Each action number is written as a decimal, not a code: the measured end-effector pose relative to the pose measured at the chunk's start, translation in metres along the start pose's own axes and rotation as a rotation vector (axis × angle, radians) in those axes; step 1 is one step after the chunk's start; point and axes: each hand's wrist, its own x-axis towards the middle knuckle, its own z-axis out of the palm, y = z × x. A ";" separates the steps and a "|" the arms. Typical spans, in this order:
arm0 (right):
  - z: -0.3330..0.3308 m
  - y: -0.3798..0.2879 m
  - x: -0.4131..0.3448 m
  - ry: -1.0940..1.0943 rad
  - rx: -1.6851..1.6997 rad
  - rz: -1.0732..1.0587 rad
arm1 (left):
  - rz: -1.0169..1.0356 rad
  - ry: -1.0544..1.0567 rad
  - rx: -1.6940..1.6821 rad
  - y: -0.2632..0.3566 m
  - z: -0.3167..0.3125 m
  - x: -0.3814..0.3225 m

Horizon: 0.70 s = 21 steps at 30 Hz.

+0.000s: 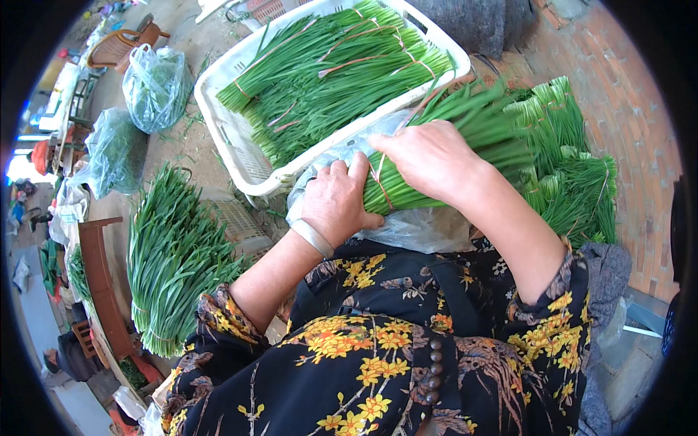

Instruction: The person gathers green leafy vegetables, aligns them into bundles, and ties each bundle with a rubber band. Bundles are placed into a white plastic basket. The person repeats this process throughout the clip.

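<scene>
A bundle of green garlic chives (403,188) lies on a clear plastic sheet (431,231) over the lap. My left hand (341,201), with a bracelet at the wrist, rests against the cut stem ends, fingers over the sheet. My right hand (431,158) is shut on a pinkish tie strip (380,166) that runs round the stems; its fingertips are partly hidden. The leaves reach to the upper right and look blurred. Just beyond the hands stands a white plastic crate (332,141) holding several tied chive bundles (349,71).
More tied bundles (578,185) are piled at the right, by a brick floor (627,109). Loose-leaved chives (174,261) stand at the left. Two plastic bags of greens (155,90) and a wicker chair (117,46) are farther off. Grey cloth (605,272) lies beside my right elbow.
</scene>
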 end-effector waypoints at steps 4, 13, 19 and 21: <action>0.021 0.009 0.018 0.019 -0.143 -0.194 | 0.023 -0.021 0.046 -0.002 -0.006 -0.003; 0.022 -0.018 0.015 0.547 0.808 -0.021 | 0.082 -0.205 0.395 0.012 -0.050 0.026; 0.048 -0.052 -0.026 0.378 1.616 0.063 | -0.024 -0.098 -0.036 -0.004 -0.017 0.005; 0.050 -0.060 -0.032 0.301 1.651 0.010 | -0.107 -0.017 -0.102 -0.006 -0.004 -0.001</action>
